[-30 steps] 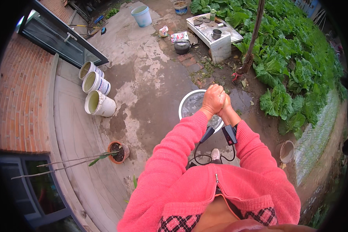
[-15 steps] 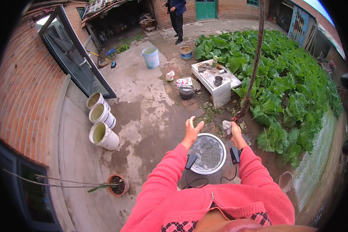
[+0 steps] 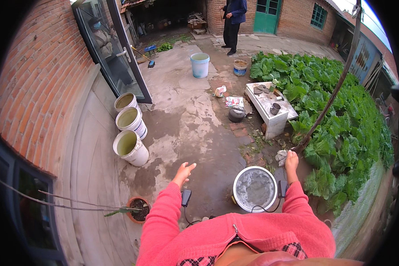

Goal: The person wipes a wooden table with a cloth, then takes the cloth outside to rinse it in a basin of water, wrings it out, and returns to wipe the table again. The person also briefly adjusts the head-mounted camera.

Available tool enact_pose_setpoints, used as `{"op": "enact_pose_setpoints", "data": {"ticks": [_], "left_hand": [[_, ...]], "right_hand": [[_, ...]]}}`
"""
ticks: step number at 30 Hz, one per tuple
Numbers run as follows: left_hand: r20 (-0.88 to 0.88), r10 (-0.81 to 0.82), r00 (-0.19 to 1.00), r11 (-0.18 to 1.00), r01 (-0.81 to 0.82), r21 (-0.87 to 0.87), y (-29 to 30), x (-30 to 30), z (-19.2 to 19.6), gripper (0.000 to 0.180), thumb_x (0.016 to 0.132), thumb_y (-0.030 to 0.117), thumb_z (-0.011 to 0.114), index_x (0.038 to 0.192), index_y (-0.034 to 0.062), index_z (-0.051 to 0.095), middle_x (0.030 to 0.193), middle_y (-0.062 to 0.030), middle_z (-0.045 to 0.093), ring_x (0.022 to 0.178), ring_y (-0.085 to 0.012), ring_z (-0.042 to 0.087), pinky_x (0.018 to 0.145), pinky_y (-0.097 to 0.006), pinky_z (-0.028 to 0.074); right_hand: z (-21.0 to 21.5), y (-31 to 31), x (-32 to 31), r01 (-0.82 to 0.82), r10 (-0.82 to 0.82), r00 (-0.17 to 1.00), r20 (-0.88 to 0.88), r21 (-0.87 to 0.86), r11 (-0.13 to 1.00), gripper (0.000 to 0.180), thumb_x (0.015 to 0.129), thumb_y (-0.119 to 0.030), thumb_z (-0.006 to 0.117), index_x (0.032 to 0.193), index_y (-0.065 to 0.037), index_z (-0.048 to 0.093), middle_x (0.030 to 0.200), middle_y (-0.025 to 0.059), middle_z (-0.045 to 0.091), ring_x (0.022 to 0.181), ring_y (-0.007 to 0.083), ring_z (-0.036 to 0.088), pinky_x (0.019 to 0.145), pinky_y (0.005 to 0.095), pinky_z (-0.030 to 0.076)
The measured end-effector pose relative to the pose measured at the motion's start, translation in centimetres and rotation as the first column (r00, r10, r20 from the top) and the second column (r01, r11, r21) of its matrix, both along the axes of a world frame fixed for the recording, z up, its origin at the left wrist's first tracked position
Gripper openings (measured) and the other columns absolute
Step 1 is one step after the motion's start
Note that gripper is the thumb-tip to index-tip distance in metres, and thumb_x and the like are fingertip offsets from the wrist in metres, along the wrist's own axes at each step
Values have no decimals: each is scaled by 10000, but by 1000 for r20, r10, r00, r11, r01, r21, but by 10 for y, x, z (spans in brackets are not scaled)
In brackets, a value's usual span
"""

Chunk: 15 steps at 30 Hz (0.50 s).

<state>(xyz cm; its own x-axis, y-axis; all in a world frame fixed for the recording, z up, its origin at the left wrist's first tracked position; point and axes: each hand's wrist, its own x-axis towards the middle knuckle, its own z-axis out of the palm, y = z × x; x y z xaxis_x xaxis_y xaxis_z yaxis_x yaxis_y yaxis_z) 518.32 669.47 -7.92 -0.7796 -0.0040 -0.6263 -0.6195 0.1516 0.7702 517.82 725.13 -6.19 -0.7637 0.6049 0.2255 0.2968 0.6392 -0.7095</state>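
My left hand (image 3: 184, 173) is held out over the concrete to the left of a white basin, its fingers apart and nothing in it. On the other side, beyond the basin's right rim, my right hand (image 3: 291, 163) is closed on a crumpled grey-white cloth (image 3: 281, 157). The round white basin (image 3: 236, 195) stands close in front of me, holding cloudy grey water (image 3: 255, 186) with foam on top. Dark devices with cables are strapped at both my wrists.
Three white buckets (image 3: 135, 153) line the left wall near a glass door (image 3: 115, 53). Ahead are a blue-white bucket (image 3: 200, 66), a dark kettle (image 3: 236, 114) and a low white table (image 3: 277, 123). A pole (image 3: 330, 106) and leafy greens (image 3: 337, 115) border the right. A person (image 3: 233, 26) stands farther back.
My view has swung left, so the surroundings sit farther right and lower. My left hand has moved left, away from the basin. The cloth stays in my right hand.
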Motion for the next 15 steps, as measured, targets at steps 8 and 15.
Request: {"op": "enact_pose_setpoints", "data": {"ticks": [8,15], "left_hand": [[70,41,997,647,-80,758,102,-116,72,813,896,698,493,1502,186,316,1465,-184,378,1196,-364,545,947,-561,466],[-128,368,921,624,-143,768,80,-245,89,343,1014,422,477,1154,136,606,1085,-24,659,952,-155,654,781,-355,558]], "right_hand": [[84,-290,-123,-660,626,699,-346,25,750,276,890,-169,643,1134,-39,646,1078,169,656,1016,326,626,897,386,486],[89,-366,-259,-680,506,730,-459,-557,476,567,861,-212,681,1384,-64,516,1239,145,616,1144,230,574,983,348,439]]}}
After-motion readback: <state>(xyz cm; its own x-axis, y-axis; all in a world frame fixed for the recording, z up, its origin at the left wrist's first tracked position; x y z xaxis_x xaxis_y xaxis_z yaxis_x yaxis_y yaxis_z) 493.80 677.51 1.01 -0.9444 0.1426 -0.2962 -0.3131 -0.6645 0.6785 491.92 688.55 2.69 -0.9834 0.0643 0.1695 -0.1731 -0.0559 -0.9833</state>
